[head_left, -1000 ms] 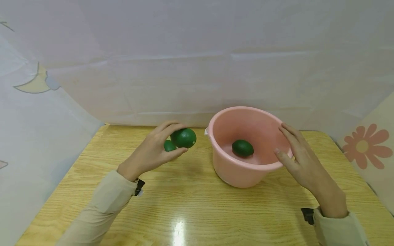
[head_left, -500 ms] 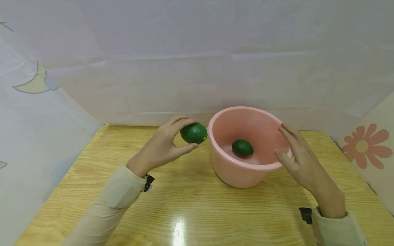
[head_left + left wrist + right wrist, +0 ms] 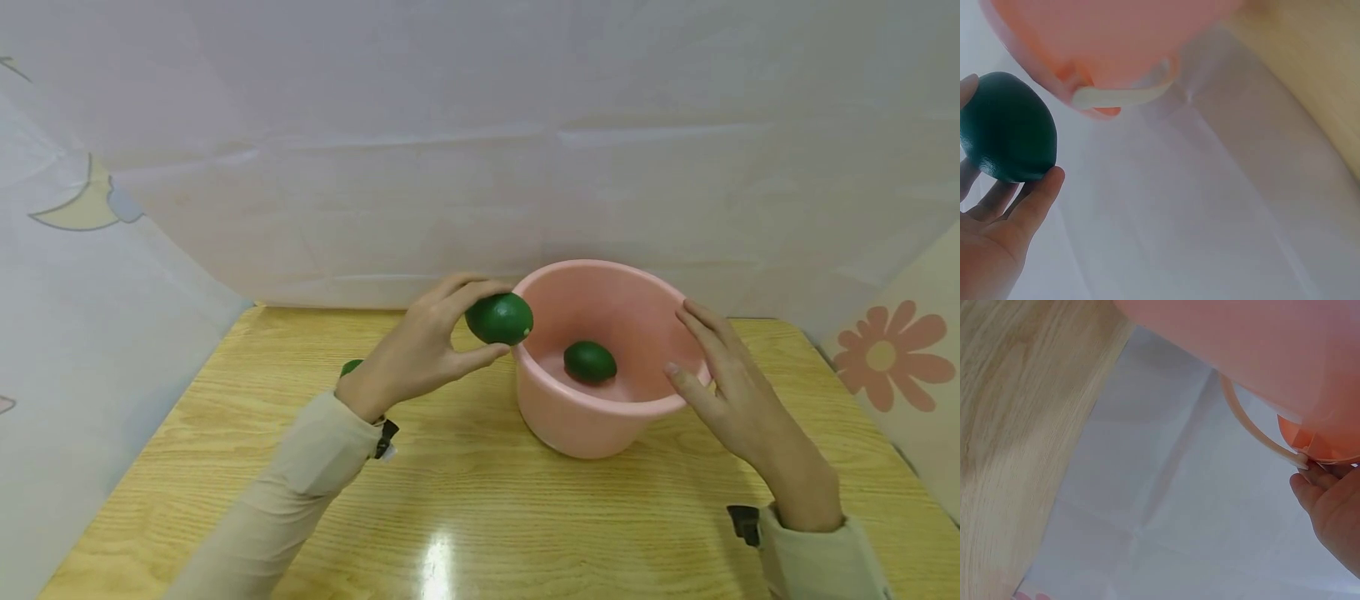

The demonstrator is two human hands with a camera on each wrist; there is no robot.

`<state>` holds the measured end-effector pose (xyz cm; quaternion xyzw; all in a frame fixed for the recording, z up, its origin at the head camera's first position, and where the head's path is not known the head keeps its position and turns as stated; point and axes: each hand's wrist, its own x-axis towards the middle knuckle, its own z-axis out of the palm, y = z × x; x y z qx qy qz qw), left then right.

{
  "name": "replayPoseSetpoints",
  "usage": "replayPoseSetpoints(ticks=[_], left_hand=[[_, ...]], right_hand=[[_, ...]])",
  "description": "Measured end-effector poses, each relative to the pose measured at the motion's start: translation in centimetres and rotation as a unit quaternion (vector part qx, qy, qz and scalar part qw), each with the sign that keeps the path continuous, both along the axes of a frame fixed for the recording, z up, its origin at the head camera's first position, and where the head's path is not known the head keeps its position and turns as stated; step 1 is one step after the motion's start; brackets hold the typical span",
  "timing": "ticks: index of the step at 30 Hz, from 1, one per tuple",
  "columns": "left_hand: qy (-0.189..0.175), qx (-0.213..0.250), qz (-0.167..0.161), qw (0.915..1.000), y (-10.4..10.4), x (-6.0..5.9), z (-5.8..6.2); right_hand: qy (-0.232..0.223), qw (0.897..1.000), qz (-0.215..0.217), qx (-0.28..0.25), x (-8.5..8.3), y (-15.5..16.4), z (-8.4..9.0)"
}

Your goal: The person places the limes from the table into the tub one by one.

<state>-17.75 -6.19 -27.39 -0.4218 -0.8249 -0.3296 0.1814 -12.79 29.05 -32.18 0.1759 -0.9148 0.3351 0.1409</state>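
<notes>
My left hand [image 3: 423, 350] grips a dark green lime [image 3: 500, 318] between thumb and fingers, at the left rim of the pink bucket [image 3: 581, 429]. In the left wrist view this lime [image 3: 1010, 128] is held in front of the bucket's handle [image 3: 1119, 98]. A second lime [image 3: 590, 362] lies on the bucket floor. Another green fruit [image 3: 351, 367] sits on the table, mostly hidden behind my left wrist. My right hand [image 3: 738, 400] rests at the bucket's right rim with fingers fairly straight. In the right wrist view its fingers [image 3: 1313, 490] touch near the handle's end.
The bucket stands on a wooden table [image 3: 465, 508], right of the middle. A pale cloth wall [image 3: 420, 208] rises behind the table's far edge. Printed side sheets show a flower [image 3: 881, 357] on the right and a moon [image 3: 82, 204] on the left.
My left hand has carried the lime rightward and slightly up to the bucket's left rim. The fruit on the table now shows left of my wrist. My right hand and the bucket stay put.
</notes>
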Motion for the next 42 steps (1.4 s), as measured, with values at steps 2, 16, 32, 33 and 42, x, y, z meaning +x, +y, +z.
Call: replayPoseSetpoints(ticks=[2,16,32,33,42], left_hand=[[-0.002,-0.002,-0.001,1.0,0.3,-0.1,0.0],[-0.014,-0.013,-0.007,0.9998,2.2,-0.8,0.2],[-0.037,-0.02,-0.015,0.999,4.5,-1.7,0.1],[-0.037,-0.022,-0.013,0.999,4.6,-1.7,0.1],[-0.056,-0.05,-0.008,0.9971,5.7,-1.9,0.1]], right_hand=[[-0.002,1.0,0.0,0.001,0.0,0.0,0.0],[-0.012,1.0,-0.003,0.005,0.1,0.0,0.1],[-0.016,1.0,-0.003,0.007,0.1,0.0,0.2],[-0.016,1.0,-0.003,0.007,0.1,0.0,0.2],[-0.009,1.0,-0.006,0.007,0.1,0.0,0.1]])
